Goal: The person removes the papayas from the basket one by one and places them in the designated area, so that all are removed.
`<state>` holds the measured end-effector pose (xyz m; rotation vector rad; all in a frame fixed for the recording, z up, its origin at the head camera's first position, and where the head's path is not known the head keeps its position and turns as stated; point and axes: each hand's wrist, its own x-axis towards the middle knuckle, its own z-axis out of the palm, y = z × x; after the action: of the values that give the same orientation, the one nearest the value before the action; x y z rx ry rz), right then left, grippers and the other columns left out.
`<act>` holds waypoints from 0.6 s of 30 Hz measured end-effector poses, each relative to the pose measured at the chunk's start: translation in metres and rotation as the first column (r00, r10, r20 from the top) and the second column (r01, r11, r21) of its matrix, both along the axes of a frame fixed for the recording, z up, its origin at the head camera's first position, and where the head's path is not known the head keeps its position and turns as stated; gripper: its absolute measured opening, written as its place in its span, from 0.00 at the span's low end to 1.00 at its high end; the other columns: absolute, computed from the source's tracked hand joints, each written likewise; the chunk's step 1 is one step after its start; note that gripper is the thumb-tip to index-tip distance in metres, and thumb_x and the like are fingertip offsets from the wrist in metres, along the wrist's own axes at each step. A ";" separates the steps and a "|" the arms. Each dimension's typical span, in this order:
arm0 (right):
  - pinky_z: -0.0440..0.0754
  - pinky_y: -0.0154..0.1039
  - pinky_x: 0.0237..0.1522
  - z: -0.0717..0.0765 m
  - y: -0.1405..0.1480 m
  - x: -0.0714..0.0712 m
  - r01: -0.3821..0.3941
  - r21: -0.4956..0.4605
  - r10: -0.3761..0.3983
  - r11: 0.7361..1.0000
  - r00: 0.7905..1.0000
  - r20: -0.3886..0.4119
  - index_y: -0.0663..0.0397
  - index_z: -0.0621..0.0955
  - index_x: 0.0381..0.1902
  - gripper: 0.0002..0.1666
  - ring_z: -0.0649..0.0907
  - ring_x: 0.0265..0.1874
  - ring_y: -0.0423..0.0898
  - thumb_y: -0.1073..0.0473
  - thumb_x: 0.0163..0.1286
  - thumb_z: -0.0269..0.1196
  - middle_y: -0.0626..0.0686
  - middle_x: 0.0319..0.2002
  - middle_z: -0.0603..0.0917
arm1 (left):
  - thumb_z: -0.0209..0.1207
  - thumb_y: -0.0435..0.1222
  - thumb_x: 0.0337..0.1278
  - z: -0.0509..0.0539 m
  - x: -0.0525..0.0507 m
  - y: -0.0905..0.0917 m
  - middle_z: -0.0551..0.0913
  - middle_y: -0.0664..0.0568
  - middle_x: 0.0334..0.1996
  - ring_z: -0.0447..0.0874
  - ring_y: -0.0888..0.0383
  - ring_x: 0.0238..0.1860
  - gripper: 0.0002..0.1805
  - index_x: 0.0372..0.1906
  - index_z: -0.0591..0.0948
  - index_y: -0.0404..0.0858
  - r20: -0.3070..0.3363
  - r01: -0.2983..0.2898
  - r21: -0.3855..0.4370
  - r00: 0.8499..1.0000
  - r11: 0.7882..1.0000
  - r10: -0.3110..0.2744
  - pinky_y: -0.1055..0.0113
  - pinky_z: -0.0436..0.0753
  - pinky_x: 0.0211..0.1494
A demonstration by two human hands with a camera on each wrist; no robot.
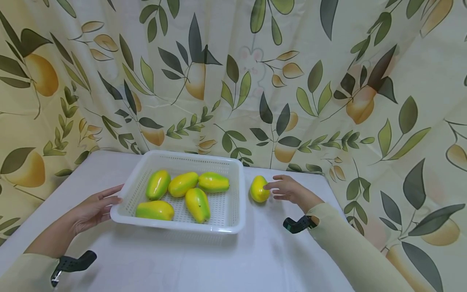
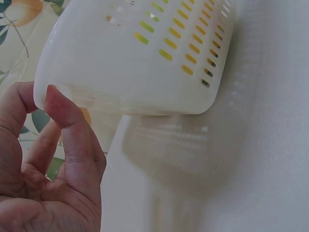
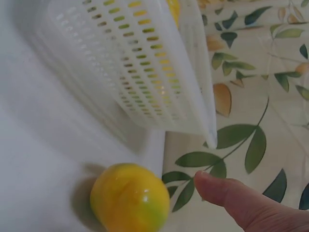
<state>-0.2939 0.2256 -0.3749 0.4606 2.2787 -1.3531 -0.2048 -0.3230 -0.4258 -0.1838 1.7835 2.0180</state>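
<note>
A white plastic basket [image 1: 238, 194] with slotted walls stands on the table, holding several glossy yellow-green papayas [image 1: 182, 184]. At its left corner my left hand [image 1: 93, 211] pinches the rim; in the left wrist view the thumb and a finger [image 2: 67, 111] meet the basket's corner [image 2: 77, 58]. One more papaya [image 1: 259, 189] lies on the table right of the basket. My right hand [image 1: 290, 190] is at that papaya's right side, fingers extended and spread. In the right wrist view the papaya [image 3: 130, 198] sits near a single visible digit [image 3: 231, 193], with a gap between them; the other fingers are hidden.
A white cloth covers the table [image 1: 175, 259]. Behind and beside it hangs a curtain [image 1: 233, 81] printed with leaves and fruit. Black camera straps [image 1: 74, 261] sit on both wrists, over light sleeves.
</note>
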 end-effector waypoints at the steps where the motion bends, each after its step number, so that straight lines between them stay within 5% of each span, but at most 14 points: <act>1: 0.73 0.53 0.67 0.002 -0.002 0.001 -0.005 0.010 0.005 1.000 1.000 -0.006 0.64 0.52 0.76 0.51 0.67 0.67 0.66 0.60 0.64 0.67 0.71 0.72 0.56 | 0.59 0.36 0.67 0.000 0.000 0.000 0.83 0.64 0.44 0.88 0.54 0.46 0.21 0.48 0.80 0.72 0.002 -0.001 0.000 1.000 1.000 0.001 0.52 0.84 0.55; 12: 0.76 0.53 0.65 0.017 -0.026 0.017 -0.123 -0.007 0.122 0.992 0.987 -0.103 0.62 0.56 0.75 0.48 0.71 0.66 0.64 0.57 0.64 0.67 0.68 0.70 0.63 | 0.59 0.35 0.67 0.000 0.001 0.000 0.83 0.63 0.44 0.88 0.53 0.46 0.21 0.47 0.81 0.72 0.002 -0.005 0.007 1.000 1.000 0.005 0.52 0.84 0.55; 18: 0.78 0.51 0.62 0.020 -0.044 0.026 -0.111 0.010 0.112 0.994 0.982 -0.153 0.57 0.62 0.73 0.46 0.73 0.64 0.60 0.57 0.61 0.70 0.65 0.68 0.68 | 0.58 0.35 0.67 0.000 0.000 0.000 0.83 0.63 0.44 0.88 0.54 0.46 0.21 0.46 0.80 0.72 -0.002 -0.002 0.006 1.000 1.000 0.002 0.53 0.84 0.55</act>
<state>-0.2683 0.1812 -0.3548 0.2315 2.3896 -1.3736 -0.2044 -0.3231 -0.4261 -0.1820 1.7789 2.0253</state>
